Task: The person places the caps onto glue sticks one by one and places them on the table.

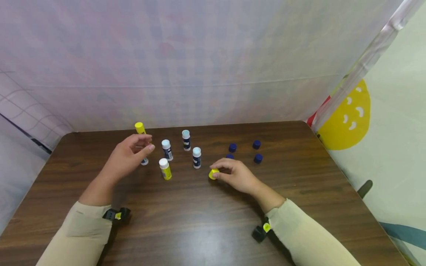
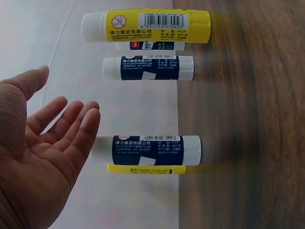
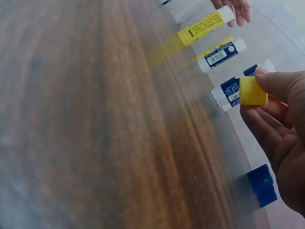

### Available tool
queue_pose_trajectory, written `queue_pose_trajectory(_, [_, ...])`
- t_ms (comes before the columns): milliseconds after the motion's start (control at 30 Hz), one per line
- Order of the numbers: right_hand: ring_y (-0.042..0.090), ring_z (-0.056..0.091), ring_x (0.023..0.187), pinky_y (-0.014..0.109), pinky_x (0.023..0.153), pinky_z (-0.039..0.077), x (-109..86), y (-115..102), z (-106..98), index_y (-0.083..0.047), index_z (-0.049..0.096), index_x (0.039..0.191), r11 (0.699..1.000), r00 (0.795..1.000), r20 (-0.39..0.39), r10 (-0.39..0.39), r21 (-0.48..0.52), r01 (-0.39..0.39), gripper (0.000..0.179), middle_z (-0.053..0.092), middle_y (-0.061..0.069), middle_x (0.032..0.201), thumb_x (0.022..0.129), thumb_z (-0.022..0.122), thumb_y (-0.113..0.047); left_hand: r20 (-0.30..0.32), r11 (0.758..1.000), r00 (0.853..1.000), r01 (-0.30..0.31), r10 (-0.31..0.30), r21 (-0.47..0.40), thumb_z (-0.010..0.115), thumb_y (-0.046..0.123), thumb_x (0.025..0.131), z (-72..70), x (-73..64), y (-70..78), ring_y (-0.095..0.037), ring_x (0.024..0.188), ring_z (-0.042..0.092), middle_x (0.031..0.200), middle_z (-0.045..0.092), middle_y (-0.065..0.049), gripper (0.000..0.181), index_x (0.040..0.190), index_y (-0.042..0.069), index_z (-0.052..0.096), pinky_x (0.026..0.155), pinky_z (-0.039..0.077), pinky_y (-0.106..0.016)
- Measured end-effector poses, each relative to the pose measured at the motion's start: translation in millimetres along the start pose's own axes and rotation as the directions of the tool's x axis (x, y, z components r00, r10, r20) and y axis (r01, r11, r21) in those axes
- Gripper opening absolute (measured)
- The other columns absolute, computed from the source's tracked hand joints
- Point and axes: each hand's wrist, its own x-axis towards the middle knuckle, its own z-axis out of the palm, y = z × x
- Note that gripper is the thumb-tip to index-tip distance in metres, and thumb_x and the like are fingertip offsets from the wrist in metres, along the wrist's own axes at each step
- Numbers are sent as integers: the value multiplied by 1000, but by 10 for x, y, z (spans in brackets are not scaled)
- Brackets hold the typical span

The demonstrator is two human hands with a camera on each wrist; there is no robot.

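Observation:
My right hand (image 1: pixel 237 176) pinches a yellow cap (image 3: pixel 253 90) between thumb and fingers, just above the table. My left hand (image 1: pixel 128 155) hovers over the left side, its fingers apart and holding nothing. Beside it stands an upright yellow glue stick (image 1: pixel 165 170) with a bare white top. Behind that hand rises another yellow glue stick (image 1: pixel 140 128) with its yellow cap on, partly hidden. Several navy glue sticks with white tops stand upright around the middle, one navy glue stick (image 1: pixel 197 159) nearest the right hand. Another navy glue stick (image 1: pixel 144 161) is mostly covered by the left hand.
Several loose blue caps lie to the right of the glue sticks, among them a blue cap (image 1: pixel 258 159) beyond the right hand. The brown wooden table (image 1: pixel 186 229) ends at a pale cloth (image 1: pixel 213 99) along the back.

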Motion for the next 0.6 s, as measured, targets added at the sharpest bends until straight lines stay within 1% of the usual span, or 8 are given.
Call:
queue_pose_trajectory(67, [25,67,117,38,101,57,3,-6,-2,-5,75,119,1000,1000,-1,0,3,0,28,73,6,122,93,78,-16,27,1000,1000,-4,4,3,62,40,104,12,3,10,-38,129,60,140,61,-18,55,147,7,53,107,51,-59])
queue_pose_trajectory(267, [26,67,117,33,99,58,6,-29,-8,-4,75,120,1000,1000,-7,4,15,-3,28,73,7,124,94,78,-15,73,1000,997,-19,19,8,63,38,105,43,7,9,-37,128,61,139,64,-17,51,145,7,54,106,50,-58])
queue_pose_trajectory(433, [25,68,115,27,95,58,3,-47,-15,-4,75,119,999,1000,-22,15,31,-15,27,73,8,124,94,78,-14,126,999,992,-28,26,15,64,39,104,81,21,-9,-39,125,64,135,66,-18,52,144,6,56,105,52,-58])
queue_pose_trajectory(600, [26,68,113,23,91,58,-2,-58,-16,-1,75,119,997,999,-28,30,71,-28,27,73,12,123,94,77,-12,168,999,985,-43,41,11,64,39,104,114,24,-29,-36,123,65,132,68,-16,52,143,6,57,104,52,-58])
